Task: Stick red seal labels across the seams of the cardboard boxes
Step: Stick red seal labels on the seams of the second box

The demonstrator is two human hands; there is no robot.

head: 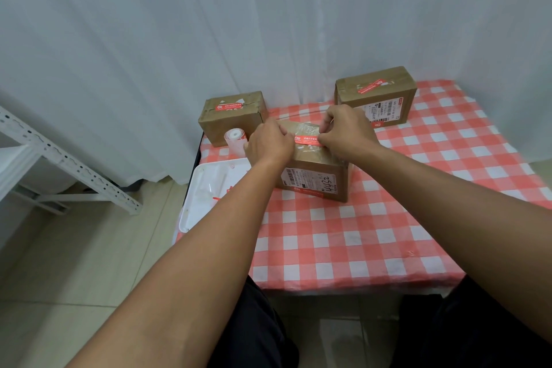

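I've got both hands on the middle box (313, 176) on the table (343, 236): left hand (268, 145) and right hand (346, 133), fingers curled, each pinch an end of the red seal label (306, 140) lying across its taped top seam.

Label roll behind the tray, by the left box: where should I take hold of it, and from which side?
Take the label roll around its curved outer wall, reaching in from the near right. It seems to lie tilted with its open core toward the camera. The left box crowds its back and the white tray sits in front, so a grip from above, thumb and fingers across the cylinder, looks easiest.
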